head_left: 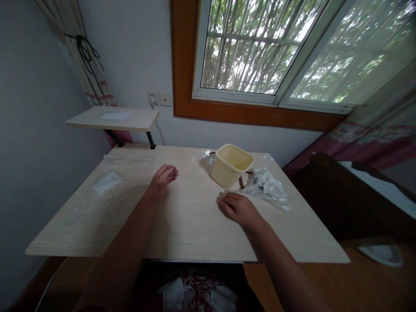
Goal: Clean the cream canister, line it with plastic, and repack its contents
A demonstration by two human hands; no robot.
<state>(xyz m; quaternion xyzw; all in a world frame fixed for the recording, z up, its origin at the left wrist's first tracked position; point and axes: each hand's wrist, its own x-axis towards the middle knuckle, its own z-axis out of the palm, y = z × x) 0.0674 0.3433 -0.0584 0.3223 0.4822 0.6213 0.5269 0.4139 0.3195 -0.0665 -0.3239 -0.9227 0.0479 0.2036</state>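
My left hand (163, 178) is above the table, left of the yellow tub, with its fingers curled in. Anything inside those fingers is too small to make out. In front of the tub is my right hand (238, 209), closed and palm down beside the plastic bag; what its fingers hold, if anything, is hidden. The pale yellow tub (224, 173) is a rounded square container with an open top, tilted in view. Brown pieces (241, 182) show at its right side. A clear plastic bag (266, 186) with whitish contents lies to its right.
Flat clear plastic with a white label (107, 182) lies on the table's left part. A raised shelf (112, 119) on black legs stands at the back left, bearing a paper (116, 115). Behind are a wall socket (153, 99) and window. Dark furniture (325, 199) stands right.
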